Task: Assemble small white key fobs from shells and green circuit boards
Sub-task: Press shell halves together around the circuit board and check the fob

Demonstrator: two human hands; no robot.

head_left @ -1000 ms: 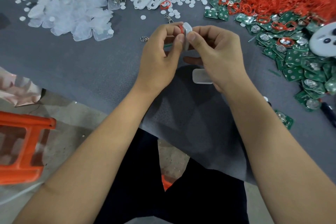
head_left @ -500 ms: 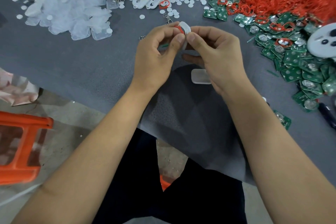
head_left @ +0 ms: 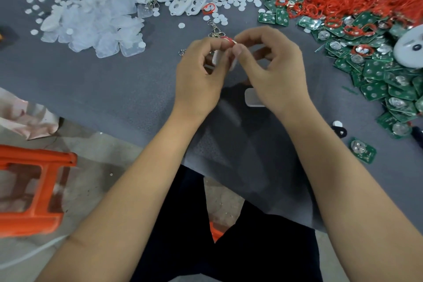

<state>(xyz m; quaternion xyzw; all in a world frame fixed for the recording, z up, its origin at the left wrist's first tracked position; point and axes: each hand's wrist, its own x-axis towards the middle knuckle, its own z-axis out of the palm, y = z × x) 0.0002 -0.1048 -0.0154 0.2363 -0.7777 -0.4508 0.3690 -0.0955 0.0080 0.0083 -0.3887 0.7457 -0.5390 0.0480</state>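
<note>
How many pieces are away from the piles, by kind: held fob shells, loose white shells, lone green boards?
White plastic key fob shell with red ring, pinched between left hand and right hand: 1
Loose white rounded-square plastic shell on grey cloth beside right wrist: 1
Lone green circuit board by right forearm: 1
Total: 3

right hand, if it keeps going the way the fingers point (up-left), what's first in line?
The white shell both hands pinch, then the left hand right behind it. The right hand has no free path; depth beyond is unclear.

Key fob (head_left: 223, 62) mostly hidden behind fingers (head_left: 238, 49)
</note>
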